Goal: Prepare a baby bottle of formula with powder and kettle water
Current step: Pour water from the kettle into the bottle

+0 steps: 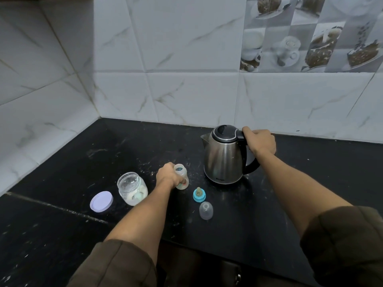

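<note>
A small clear baby bottle (pixel 182 175) stands upright and uncapped on the black counter (pixel 83 162). My left hand (pixel 169 176) grips its body from the left. A steel kettle (pixel 223 158) with a black lid stands to the right of the bottle. My right hand (pixel 260 142) grips its black handle. In front of the bottle lie the blue teat ring (pixel 199 195) and the clear bottle cap (pixel 206 210). An open glass jar (pixel 132 188) with white powder in it stands left of the bottle, its lilac lid (pixel 101 201) lying beside it.
White marbled wall tiles (pixel 165 79) close off the counter at the back and on the left. The counter's front edge (pixel 238 259) runs below my arms. Specks of white powder dot the counter around the bottle.
</note>
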Demonstrator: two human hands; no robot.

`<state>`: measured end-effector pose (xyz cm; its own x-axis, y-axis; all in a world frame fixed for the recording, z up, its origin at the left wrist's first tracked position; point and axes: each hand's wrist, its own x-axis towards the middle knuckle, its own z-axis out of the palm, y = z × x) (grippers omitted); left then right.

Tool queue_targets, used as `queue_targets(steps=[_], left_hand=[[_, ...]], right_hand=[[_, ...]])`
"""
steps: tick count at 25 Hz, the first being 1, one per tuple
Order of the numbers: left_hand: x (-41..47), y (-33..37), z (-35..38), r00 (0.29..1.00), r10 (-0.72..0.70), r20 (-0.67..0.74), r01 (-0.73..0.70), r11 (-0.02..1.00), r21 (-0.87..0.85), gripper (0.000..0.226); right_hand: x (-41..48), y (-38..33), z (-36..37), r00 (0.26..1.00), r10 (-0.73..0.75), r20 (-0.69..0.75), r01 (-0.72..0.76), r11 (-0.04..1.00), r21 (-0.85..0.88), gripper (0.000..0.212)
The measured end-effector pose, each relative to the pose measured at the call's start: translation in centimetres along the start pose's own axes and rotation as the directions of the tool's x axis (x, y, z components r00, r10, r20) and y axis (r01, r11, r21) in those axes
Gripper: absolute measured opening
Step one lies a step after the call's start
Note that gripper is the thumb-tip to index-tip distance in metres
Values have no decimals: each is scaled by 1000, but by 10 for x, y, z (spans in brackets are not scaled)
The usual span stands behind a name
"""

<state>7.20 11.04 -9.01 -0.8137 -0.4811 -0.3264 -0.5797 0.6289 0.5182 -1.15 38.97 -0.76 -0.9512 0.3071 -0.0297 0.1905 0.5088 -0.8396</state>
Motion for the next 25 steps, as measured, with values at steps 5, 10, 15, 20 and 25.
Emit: queue_targets(steps=[5,10,15,20,25], left_hand=[[-4,14,18,989,124,-74,-135,978,-160,49],[0,49,17,975,193,-112,-211,960,-182,47],[10,61,15,961,248,-120,-265,952,-157,52],[17,64,9,947,288,-142,-310,935,-172,54],[20,62,1,932,325,-161,-350,922,-164,49]], right_hand=[[-3,3,7,995,-4,-99,5,1000,10,52],[5,2,10,992,-2,-124,5,1000,26,53],[14,-6,11,991,-59,-121,60,998,3,55],[23,-27,9,981,-169,-100,155,980,-128,53],[24,-47,9,963,-250,-103,222,949,-226,53]])
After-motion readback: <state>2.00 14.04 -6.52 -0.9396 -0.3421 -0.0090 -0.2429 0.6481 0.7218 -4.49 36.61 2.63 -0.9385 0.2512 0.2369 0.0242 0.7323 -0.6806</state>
